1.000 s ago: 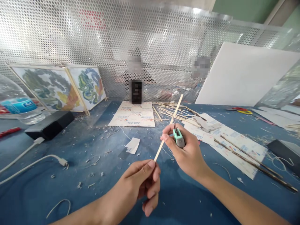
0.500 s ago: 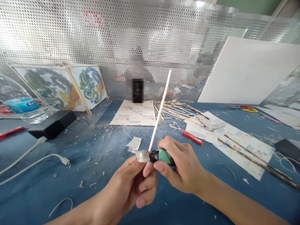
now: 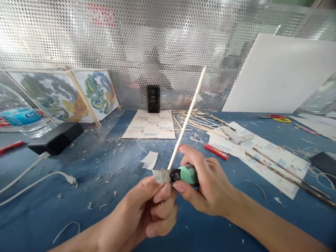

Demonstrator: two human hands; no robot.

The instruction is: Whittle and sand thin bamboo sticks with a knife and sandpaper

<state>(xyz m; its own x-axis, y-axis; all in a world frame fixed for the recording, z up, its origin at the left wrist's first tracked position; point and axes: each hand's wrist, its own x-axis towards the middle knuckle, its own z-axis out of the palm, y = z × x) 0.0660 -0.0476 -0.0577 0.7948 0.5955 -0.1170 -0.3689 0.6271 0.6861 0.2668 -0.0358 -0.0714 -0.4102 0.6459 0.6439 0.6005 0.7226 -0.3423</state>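
Observation:
My left hand (image 3: 154, 206) is closed around the lower end of a thin pale wooden stick (image 3: 187, 115), which rises from it and leans to the right. In my right hand (image 3: 207, 182) is a short knife (image 3: 187, 175) with a green and black handle. Its wide metal blade (image 3: 161, 176) points left and lies across the stick just above my left fingers. My right index finger reaches up to the stick. Blade and left fingers hide the stick's bottom end.
Sandpaper sheets (image 3: 149, 124), a stick pile (image 3: 196, 120), a red marker (image 3: 216, 152) and dark rods (image 3: 283, 175) lie ahead and right. Left are a black box (image 3: 56, 138), a white cable (image 3: 52, 175), a water bottle (image 3: 22, 112) and framed dragon pictures (image 3: 52, 94). Shavings litter the blue table.
The stick's top has swung right and up, so it leans more. My right index finger has lifted toward the stick. The knife has barely moved, and the view has shifted slightly.

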